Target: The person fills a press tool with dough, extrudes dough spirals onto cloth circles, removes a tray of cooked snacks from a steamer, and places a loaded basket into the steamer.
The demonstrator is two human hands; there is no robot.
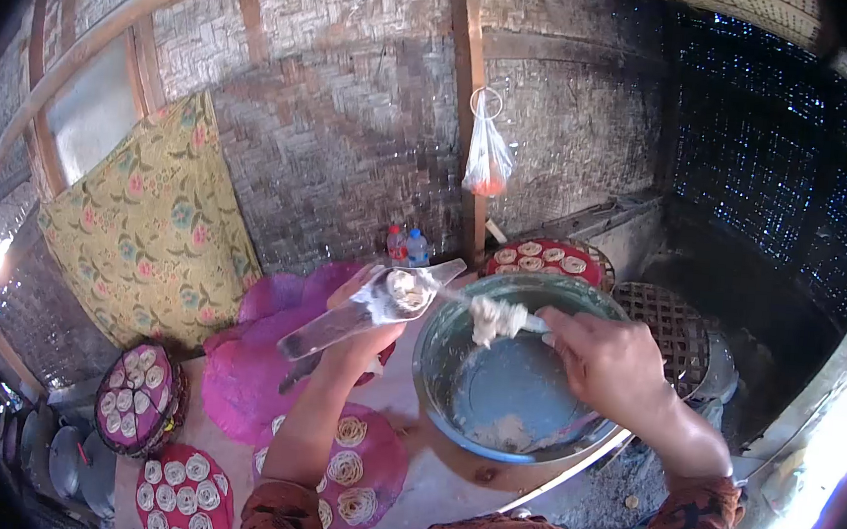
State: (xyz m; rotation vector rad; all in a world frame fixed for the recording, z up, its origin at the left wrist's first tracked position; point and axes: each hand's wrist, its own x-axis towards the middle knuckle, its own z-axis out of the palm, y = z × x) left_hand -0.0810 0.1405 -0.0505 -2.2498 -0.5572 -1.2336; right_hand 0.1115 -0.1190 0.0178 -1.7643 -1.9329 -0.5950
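My left hand [365, 315] is closed around a wooden press [324, 331], tilted, with pale dough [408, 289] in its opening. My right hand [600, 358] grips a spoon [536, 324], mostly hidden by the fingers. A lump of sticky pale dough [495, 320] clings to the spoon's end, over the left part of a large blue-green basin [498, 455]. More dough [505, 432] lies on the basin's bottom. Left of the basin, a pink round sheet [389, 451] carries coiled dough rosettes [347, 468], partly hidden by my left forearm.
Red round trays [187, 467] and a dark-rimmed tray [137, 399] hold rosettes at the left; another red tray [554, 249] stands behind the basin. Pink sheets [236, 374], two bottles [416, 248], a hanging plastic bag [488, 160] and a woven rack [672, 334] surround the work area.
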